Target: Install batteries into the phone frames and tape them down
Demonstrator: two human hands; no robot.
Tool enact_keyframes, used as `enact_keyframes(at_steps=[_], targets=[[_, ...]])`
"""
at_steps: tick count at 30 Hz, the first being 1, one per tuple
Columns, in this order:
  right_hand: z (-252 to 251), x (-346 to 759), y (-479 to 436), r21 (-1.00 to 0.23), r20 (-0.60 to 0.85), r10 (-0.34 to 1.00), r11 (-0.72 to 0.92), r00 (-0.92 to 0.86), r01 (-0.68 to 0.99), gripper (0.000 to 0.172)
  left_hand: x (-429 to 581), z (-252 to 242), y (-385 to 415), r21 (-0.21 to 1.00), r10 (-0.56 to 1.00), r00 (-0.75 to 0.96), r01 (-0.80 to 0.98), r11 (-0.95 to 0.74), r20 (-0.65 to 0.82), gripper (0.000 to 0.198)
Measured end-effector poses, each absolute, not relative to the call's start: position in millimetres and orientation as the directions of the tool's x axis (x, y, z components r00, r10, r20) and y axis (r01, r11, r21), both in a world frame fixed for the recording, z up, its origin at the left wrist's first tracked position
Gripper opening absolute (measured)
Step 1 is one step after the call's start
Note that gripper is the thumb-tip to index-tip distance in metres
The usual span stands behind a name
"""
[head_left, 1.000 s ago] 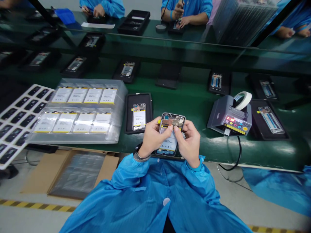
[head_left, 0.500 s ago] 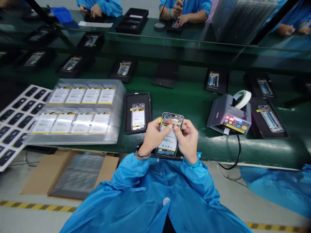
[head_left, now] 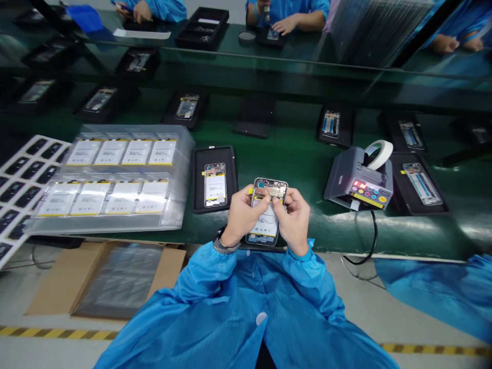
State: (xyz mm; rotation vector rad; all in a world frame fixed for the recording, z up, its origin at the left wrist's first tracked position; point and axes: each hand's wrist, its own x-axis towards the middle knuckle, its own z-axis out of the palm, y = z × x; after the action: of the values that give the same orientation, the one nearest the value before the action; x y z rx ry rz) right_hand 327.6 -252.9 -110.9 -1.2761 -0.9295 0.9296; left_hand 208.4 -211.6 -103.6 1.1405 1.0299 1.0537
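Between my hands, just above the front edge of the bench, is an opened phone (head_left: 265, 225) with its circuit board at the top and a white battery below. My left hand (head_left: 246, 215) grips its left side, the thumb pressing near the top of the battery. On the other side my right hand (head_left: 292, 218) is closed round the right edge, its thumb beside the left one. What lies under the thumbs is hidden. To the left, a second opened phone (head_left: 215, 185) with a battery lies in a black tray (head_left: 197, 177).
Stacked clear plastic trays (head_left: 175, 220) of white batteries stand at left, beside a white sheet (head_left: 23, 189) of black pieces. A tape dispenser (head_left: 359, 179) is at right. Black trays with phones line the green bench (head_left: 295, 120). Co-workers' hands (head_left: 286, 23) show across it.
My view has shifted slightly, so the bench items sit a little further left. Both hands keep the same hold on the phone. A co-worker's hands opposite have moved a little.
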Motion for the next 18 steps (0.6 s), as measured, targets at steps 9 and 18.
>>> enact_keyframes(at_steps=[9, 18], targets=[[-120.6, 430.4, -320.6, -0.992, -0.03, 0.739, -0.104, 0.673, 0.07, 0.026, 223.2, -136.2, -201.7, 0.782, 0.807, 0.334, -0.245, 0.573, -0.487, 0.045], [-136.1, 509.9, -318.1, -0.983, -0.121, 0.498, -0.178, 0.859, -0.035, 0.034, 217.0, -138.8, -197.7, 0.608, 0.669, 0.33, -0.28, 0.743, -0.666, 0.026]])
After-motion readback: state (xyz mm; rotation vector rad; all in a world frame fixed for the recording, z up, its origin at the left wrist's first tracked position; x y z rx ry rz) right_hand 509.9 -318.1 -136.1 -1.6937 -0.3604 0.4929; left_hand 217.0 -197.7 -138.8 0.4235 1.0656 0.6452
